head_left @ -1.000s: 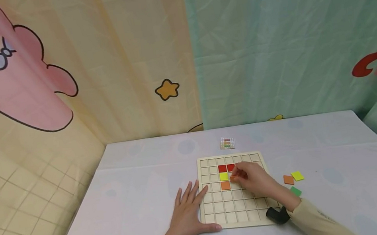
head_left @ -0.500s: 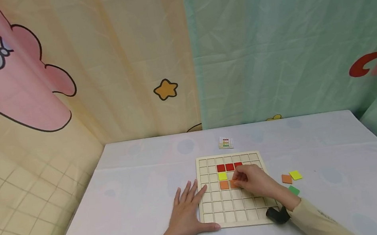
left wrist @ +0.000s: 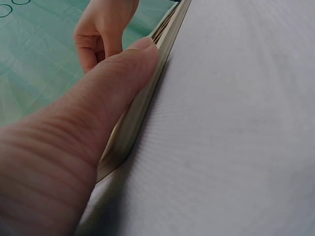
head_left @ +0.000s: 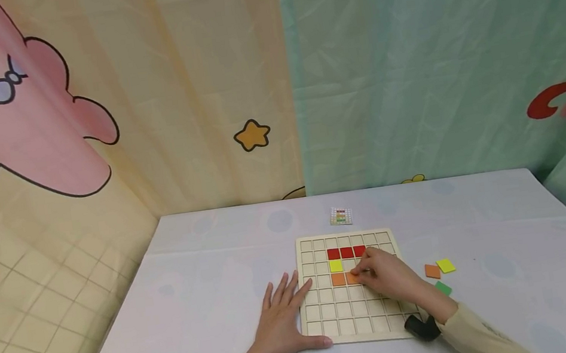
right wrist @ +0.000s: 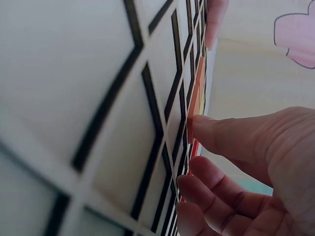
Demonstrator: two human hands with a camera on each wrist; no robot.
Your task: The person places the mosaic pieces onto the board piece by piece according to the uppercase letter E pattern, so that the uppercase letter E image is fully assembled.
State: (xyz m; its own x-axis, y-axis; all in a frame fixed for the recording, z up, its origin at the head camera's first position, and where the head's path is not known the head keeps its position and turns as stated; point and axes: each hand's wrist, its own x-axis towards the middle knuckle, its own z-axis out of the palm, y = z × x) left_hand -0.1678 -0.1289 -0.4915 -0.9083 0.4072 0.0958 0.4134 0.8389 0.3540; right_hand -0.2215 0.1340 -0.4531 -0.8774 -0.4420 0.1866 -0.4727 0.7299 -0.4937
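My left hand, spread, seemingly steadies the board at eight o'clock while my right hand pinches an orange tile.

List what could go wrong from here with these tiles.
1. The orange tile at the right grip could seat askew; fingers partly hide it in the head view.
2. The right forearm appears close to the loose green tile and might sweep it away.
3. The left grip rests at the board's edge; a harder push might shift the board mid-placement.
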